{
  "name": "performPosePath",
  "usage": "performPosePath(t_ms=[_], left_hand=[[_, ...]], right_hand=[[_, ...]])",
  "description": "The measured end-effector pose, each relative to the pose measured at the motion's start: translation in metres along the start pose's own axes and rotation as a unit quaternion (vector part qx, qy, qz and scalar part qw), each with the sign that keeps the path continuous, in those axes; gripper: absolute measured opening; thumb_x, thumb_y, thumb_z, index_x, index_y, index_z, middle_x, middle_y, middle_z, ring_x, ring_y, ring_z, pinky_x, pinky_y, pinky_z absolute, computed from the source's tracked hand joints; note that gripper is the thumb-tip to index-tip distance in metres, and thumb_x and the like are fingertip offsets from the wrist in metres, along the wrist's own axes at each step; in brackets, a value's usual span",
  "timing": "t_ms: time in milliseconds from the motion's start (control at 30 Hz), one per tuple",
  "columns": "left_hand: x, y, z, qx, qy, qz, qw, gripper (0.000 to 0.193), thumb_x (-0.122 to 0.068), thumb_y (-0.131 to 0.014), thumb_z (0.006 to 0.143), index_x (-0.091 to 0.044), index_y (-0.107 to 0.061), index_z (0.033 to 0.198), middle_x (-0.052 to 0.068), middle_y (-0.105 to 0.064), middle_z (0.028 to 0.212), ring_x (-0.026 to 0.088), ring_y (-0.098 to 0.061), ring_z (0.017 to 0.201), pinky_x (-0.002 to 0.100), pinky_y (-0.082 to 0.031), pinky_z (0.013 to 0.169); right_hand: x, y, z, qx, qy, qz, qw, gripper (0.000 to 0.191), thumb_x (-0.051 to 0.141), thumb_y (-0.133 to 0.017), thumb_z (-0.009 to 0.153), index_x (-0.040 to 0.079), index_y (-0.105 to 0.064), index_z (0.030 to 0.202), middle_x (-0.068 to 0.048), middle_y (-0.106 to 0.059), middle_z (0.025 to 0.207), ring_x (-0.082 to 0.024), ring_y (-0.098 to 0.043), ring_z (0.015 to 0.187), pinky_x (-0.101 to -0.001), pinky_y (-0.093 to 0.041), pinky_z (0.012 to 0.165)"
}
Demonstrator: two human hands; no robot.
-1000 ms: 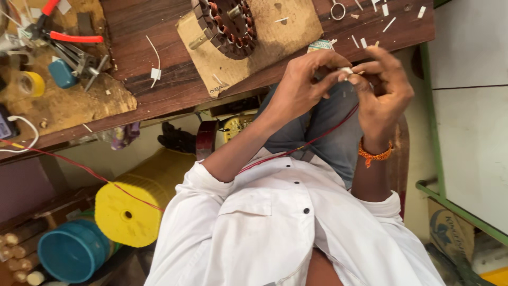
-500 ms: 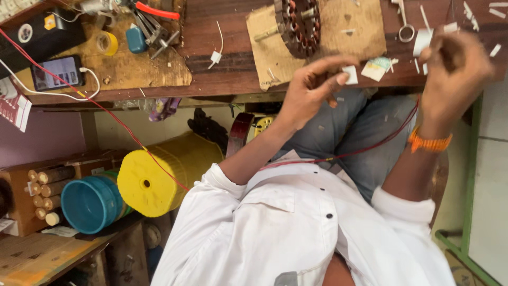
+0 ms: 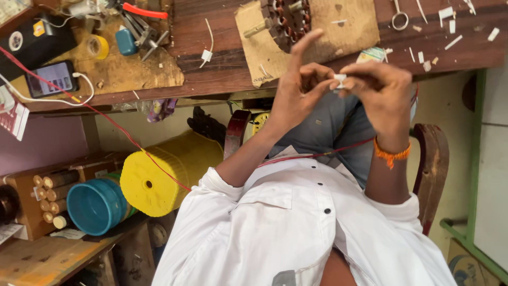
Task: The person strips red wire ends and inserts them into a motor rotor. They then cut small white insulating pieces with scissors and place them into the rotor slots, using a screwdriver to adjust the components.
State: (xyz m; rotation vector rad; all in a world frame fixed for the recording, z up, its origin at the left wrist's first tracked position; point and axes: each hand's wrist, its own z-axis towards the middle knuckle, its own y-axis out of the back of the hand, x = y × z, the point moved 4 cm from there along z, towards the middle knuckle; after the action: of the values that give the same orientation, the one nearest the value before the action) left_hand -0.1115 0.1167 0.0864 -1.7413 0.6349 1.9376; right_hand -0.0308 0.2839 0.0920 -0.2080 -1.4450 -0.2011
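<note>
Seemingly for close work, a small white paper slip [image 3: 340, 79] is pinched at upper centre of the frame between the closed grip of the left hand [image 3: 296, 92] and right hand [image 3: 378, 87], just below the bench [image 3: 211, 69] edge, where the wound stator [image 3: 286, 18] is kept within reach.

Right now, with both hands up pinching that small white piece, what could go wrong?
1. The small white piece is held only at the tips of the left hand and right hand, above the lap; it could slip and drop out of sight.
2. The red wire runs across the shirt under both forearms; an arm could snag it.
3. The motor core sits close behind the hands; a reach might knock it.
</note>
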Motion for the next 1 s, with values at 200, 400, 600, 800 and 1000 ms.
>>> performPosePath(t_ms=[200, 400, 600, 800, 1000], left_hand=[[-0.026, 0.005, -0.004, 0.061, -0.123, 0.105, 0.985, 0.045, -0.007, -0.078, 0.094, -0.016, -0.061, 0.135, 0.001, -0.069, 0.11, 0.01, -0.069, 0.092, 0.027, -0.057, 0.078], [-0.043, 0.013, -0.006, 0.116, -0.306, 0.262, 0.908, 0.034, -0.026, -0.085, 0.088, -0.013, -0.068, 0.114, 0.004, -0.065, 0.109, 0.022, -0.061, 0.102, 0.034, -0.057, 0.079], [-0.042, 0.016, -0.011, 0.072, -0.348, 0.186, 0.916, 0.028, -0.022, -0.084, 0.089, -0.007, -0.061, 0.093, 0.005, -0.061, 0.103, 0.024, -0.059, 0.096, 0.037, -0.053, 0.078], [-0.031, 0.016, -0.019, -0.058, -0.229, 0.013, 0.972, 0.031, -0.015, -0.079, 0.095, -0.006, -0.053, 0.08, 0.006, -0.058, 0.094, 0.013, -0.057, 0.078, 0.025, -0.045, 0.067], [-0.024, 0.011, -0.018, -0.066, -0.176, -0.106, 0.976, 0.02, -0.016, -0.079, 0.097, -0.002, -0.067, 0.09, 0.005, -0.06, 0.1, 0.01, -0.059, 0.082, 0.024, -0.046, 0.071]], right_hand=[[-0.011, -0.007, -0.014, -0.036, -0.096, 0.103, 0.989, 0.018, -0.001, -0.069, 0.103, -0.009, -0.063, 0.118, -0.014, -0.072, 0.102, -0.019, -0.073, 0.086, -0.0318, -0.064, 0.077], [-0.018, -0.02, -0.029, -0.011, -0.143, 0.233, 0.962, 0.008, 0.0, -0.064, 0.105, -0.004, -0.061, 0.111, -0.011, -0.068, 0.093, -0.016, -0.068, 0.074, -0.0307, -0.06, 0.066], [0.004, -0.036, -0.035, -0.011, 0.039, 0.02, 0.999, 0.019, 0.011, -0.069, 0.111, -0.003, -0.057, 0.111, -0.011, -0.068, 0.102, -0.013, -0.067, 0.088, -0.0245, -0.056, 0.078], [0.025, -0.049, -0.029, -0.067, 0.141, -0.099, 0.983, 0.025, 0.018, -0.079, 0.093, -0.001, -0.072, 0.107, -0.01, -0.073, 0.112, -0.003, -0.048, 0.069, -0.0162, -0.037, 0.059], [0.039, -0.053, -0.024, -0.098, 0.155, -0.132, 0.974, 0.019, 0.016, -0.084, 0.104, 0.0, -0.075, 0.101, -0.008, -0.074, 0.11, -0.004, -0.061, 0.076, -0.0176, -0.044, 0.063]])
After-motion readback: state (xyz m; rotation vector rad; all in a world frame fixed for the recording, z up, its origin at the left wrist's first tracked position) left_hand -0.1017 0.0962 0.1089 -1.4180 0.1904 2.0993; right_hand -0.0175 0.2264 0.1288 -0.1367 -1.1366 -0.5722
